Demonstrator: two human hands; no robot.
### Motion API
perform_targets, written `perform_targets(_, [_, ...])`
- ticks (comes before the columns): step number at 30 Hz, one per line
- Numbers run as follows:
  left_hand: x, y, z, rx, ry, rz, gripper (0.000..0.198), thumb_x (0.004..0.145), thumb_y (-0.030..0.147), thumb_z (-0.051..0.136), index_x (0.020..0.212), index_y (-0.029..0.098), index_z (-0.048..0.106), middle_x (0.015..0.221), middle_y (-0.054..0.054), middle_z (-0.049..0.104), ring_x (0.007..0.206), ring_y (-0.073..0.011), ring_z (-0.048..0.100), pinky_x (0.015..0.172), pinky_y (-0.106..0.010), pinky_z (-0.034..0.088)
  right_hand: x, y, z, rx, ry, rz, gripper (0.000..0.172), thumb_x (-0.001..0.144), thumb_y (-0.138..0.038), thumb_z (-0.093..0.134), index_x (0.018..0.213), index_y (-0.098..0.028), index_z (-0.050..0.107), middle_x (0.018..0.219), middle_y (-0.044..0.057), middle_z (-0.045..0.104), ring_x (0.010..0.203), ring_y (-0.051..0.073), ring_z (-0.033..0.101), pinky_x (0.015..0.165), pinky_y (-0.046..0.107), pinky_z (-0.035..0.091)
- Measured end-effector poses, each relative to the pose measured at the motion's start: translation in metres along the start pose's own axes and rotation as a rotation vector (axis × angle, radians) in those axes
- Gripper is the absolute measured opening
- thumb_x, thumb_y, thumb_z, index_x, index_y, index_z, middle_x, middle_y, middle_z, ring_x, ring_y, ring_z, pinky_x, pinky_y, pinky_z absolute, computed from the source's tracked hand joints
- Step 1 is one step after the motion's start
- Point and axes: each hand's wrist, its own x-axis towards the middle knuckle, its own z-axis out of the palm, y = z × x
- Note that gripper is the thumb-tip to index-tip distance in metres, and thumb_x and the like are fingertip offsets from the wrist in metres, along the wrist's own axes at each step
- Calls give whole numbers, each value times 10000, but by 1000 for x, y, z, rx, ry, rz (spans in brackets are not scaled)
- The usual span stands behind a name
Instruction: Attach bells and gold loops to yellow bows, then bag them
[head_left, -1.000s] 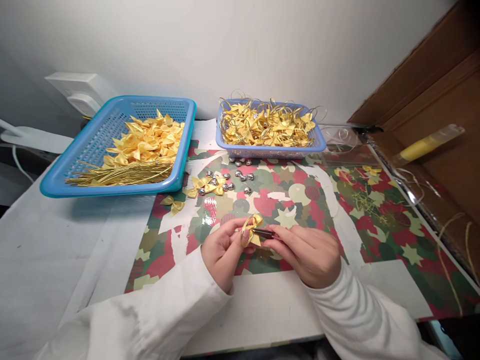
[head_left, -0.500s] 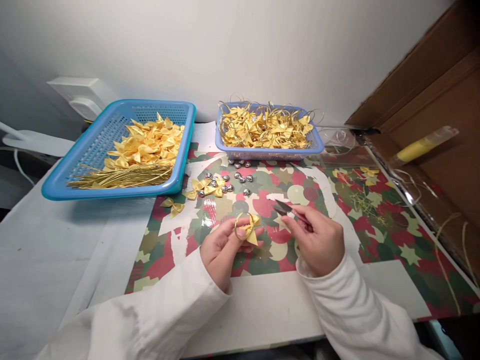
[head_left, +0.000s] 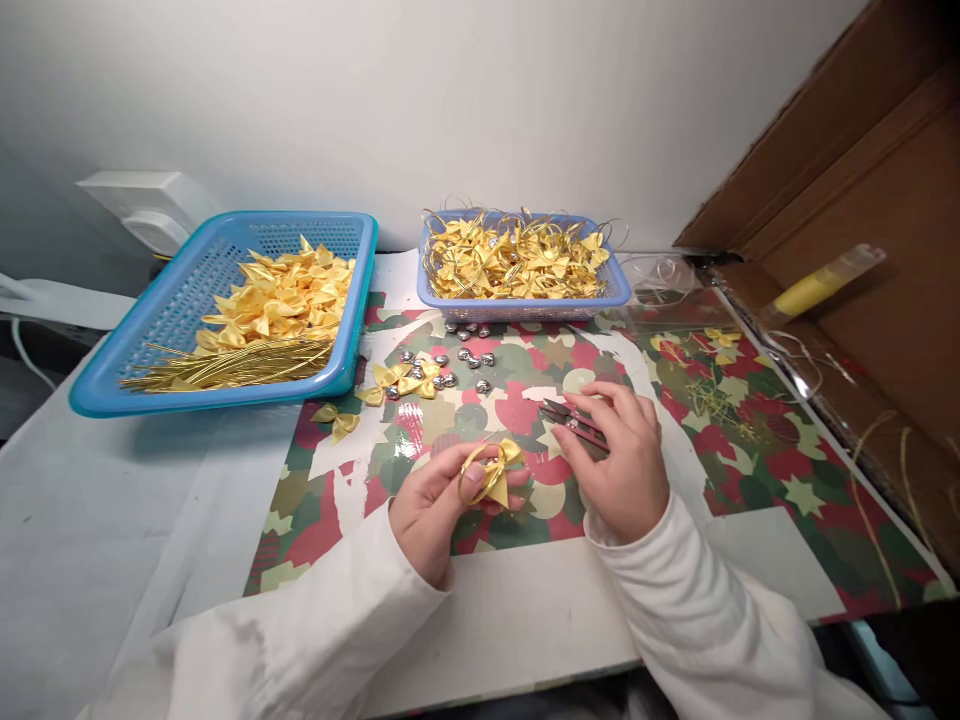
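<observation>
My left hand pinches a yellow ribbon bow with a gold cord loop just above the patterned paper. A little to its right, my right hand holds small dark snips low over the paper, fingers curled on them. Beyond the hands lie loose yellow bows and small silver beads.
A large teal basket at the back left holds yellow bows and gold cords. A smaller blue basket at the back holds finished looped bows. A cardboard box with a yellow-filled tube stands on the right. A white wall runs behind.
My right hand has drawn the snips away from the bow to the right and lowered them toward the paper. My left hand has kept hold of the bow, shifting slightly left.
</observation>
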Motion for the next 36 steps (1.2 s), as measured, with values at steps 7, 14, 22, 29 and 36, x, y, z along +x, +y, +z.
perform_targets(7, [-2,-9,-7,501,-70,420,260,843,384,543,1029,226,632,500,18,604,437,-142,497,501,-259,366,-4,-23,-6,755,-607,166,272,916,-389,449,757,-179,520,591,-33,503,512,91,457,479,211,371])
perform_targets(14, [-1,-12,-8,444,-27,484,161,872,349,511,972,223,509,463,70,501,402,-109,470,477,-226,354,-12,-30,-2,727,-357,91,244,899,-272,461,673,-183,468,549,-54,417,482,75,360,464,205,301])
perform_targets(22, [2,-10,-11,484,-34,527,159,820,359,580,798,204,605,555,-3,603,502,-140,524,538,-272,392,-16,-31,1,627,-248,-47,235,915,-234,418,693,-189,482,573,-36,470,492,85,424,476,202,355])
perform_targets(29, [7,-13,-12,445,-6,532,134,746,289,666,675,184,622,607,-29,637,570,-154,560,557,-269,417,-12,-27,2,550,-300,-68,244,905,-242,421,680,-184,497,561,-29,484,498,94,432,480,211,347])
perform_targets(36, [20,-5,-19,554,167,632,165,730,287,623,864,198,590,785,-35,651,636,-155,533,615,-278,429,29,-20,-20,721,-460,316,302,878,-383,466,642,-197,435,484,-64,459,389,80,428,402,198,356])
